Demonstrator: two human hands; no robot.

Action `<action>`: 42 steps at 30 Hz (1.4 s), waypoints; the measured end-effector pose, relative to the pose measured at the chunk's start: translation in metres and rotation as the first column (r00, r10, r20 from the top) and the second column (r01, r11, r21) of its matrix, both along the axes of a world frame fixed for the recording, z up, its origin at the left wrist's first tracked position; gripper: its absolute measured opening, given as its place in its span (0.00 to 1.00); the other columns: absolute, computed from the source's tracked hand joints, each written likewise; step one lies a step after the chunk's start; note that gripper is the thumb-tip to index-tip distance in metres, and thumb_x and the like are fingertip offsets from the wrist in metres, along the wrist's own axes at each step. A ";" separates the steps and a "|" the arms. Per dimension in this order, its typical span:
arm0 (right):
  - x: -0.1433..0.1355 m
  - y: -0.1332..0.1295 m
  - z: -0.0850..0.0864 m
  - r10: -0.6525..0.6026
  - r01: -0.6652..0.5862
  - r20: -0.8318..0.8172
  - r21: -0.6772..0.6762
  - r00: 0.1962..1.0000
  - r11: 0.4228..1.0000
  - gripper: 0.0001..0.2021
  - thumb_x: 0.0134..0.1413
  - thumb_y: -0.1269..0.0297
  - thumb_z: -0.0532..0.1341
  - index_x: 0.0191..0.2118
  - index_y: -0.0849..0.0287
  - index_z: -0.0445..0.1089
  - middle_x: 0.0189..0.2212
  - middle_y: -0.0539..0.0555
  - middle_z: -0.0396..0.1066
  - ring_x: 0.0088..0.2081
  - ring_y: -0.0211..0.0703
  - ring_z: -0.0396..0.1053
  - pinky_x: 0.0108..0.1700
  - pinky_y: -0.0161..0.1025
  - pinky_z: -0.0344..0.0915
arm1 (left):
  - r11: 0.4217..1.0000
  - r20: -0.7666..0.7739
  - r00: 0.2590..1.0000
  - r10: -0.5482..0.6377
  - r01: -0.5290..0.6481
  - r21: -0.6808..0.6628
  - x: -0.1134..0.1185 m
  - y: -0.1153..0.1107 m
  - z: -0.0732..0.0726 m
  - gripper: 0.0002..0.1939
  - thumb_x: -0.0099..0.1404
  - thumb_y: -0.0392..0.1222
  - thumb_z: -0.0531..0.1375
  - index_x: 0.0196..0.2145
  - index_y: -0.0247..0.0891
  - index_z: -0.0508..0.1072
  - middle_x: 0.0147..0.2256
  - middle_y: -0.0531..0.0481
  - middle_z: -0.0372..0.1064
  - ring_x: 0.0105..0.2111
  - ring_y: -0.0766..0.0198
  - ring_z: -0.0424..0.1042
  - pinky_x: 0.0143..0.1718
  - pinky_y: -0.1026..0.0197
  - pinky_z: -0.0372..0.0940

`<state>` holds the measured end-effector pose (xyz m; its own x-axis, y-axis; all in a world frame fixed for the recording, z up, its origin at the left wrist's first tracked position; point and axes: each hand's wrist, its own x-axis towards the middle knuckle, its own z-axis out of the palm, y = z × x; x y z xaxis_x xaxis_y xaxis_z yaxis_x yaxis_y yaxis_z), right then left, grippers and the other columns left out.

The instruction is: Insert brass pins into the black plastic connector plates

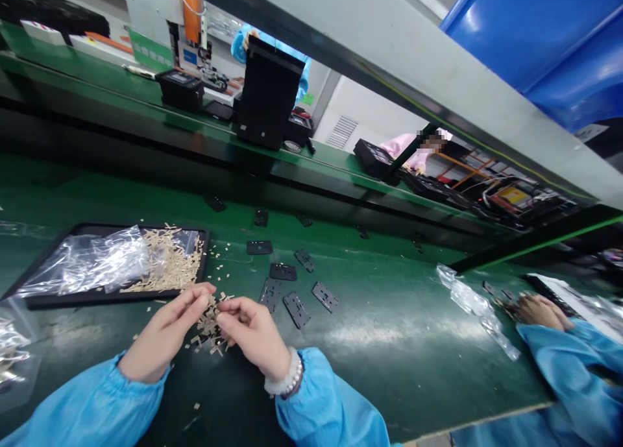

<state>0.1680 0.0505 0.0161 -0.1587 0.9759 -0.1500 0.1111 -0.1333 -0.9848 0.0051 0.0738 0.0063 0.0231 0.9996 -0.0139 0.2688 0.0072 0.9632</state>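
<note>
My left hand [182, 314] is over the left side of a small heap of flat beige pieces [210, 325] on the green bench, its thumb and fingertips pinched together. Across the heap, my right hand [250, 327] has its thumb against its curled fingers. Whatever lies between the fingertips of either hand is too small to make out. Just past my right hand lie several black plates with cut-outs, among them one plate [296, 309] close to my knuckles and another plate [324, 296] farther right.
A black tray [207, 239] at the left bears clear plastic bags [111, 259] and more beige pieces [170, 259]. Clear plastic [479, 311] lies to the right, near a co-worker's hands [542, 311]. Behind the bench runs a raised shelf with devices; a metal beam [389, 64] crosses above.
</note>
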 end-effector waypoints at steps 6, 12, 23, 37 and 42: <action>-0.025 -0.004 0.002 -0.088 0.045 -0.243 -0.178 0.966 0.983 0.23 0.41 0.42 0.70 0.29 0.58 0.70 0.19 0.45 0.64 0.20 0.33 0.59 0.21 0.30 0.58 | 0.990 0.229 0.969 0.090 -0.063 -0.124 0.007 -0.025 0.001 0.33 0.53 0.74 0.59 0.37 0.41 0.78 0.41 0.43 0.80 0.43 0.50 0.78 0.41 0.54 0.74; -0.017 -0.010 0.018 -0.010 -0.004 0.077 0.181 0.997 0.983 0.11 0.55 0.57 0.62 0.26 0.56 0.69 0.22 0.47 0.67 0.24 0.36 0.63 0.27 0.32 0.61 | 1.000 0.117 0.993 -0.011 0.012 -0.010 -0.012 -0.032 0.012 0.21 0.54 0.63 0.65 0.36 0.44 0.80 0.31 0.49 0.79 0.29 0.58 0.78 0.32 0.62 0.74; -0.019 -0.022 0.026 -0.232 -0.173 0.497 0.641 0.836 0.748 0.07 0.64 0.65 0.58 0.36 0.56 0.74 0.31 0.53 0.77 0.32 0.41 0.74 0.35 0.35 0.68 | 0.965 -0.146 0.989 -0.033 0.070 0.254 -0.028 -0.040 0.026 0.12 0.62 0.54 0.60 0.28 0.47 0.78 0.24 0.55 0.76 0.20 0.66 0.75 0.23 0.71 0.68; -0.046 -0.001 0.031 -0.168 -0.066 0.326 0.599 0.930 0.798 0.09 0.50 0.71 0.58 0.27 0.56 0.75 0.24 0.51 0.75 0.26 0.39 0.72 0.29 0.32 0.68 | 0.919 -0.155 0.984 0.089 -0.021 0.393 -0.046 -0.041 0.027 0.11 0.61 0.53 0.61 0.28 0.46 0.79 0.31 0.51 0.79 0.29 0.61 0.78 0.32 0.68 0.72; -0.052 0.010 0.039 -0.126 -0.024 0.254 0.516 0.959 0.856 0.08 0.52 0.70 0.59 0.26 0.57 0.74 0.24 0.51 0.73 0.25 0.39 0.70 0.27 0.32 0.66 | 0.962 0.001 0.967 0.256 -0.255 0.098 -0.056 -0.043 0.027 0.17 0.57 0.62 0.62 0.27 0.46 0.79 0.22 0.55 0.74 0.20 0.63 0.71 0.25 0.66 0.69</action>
<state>0.1164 0.0602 0.0552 -0.1334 0.9306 0.3409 0.3884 0.3655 -0.8459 -0.0507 0.0309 0.0338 -0.2328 0.9689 0.0844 0.2817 -0.0159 0.9594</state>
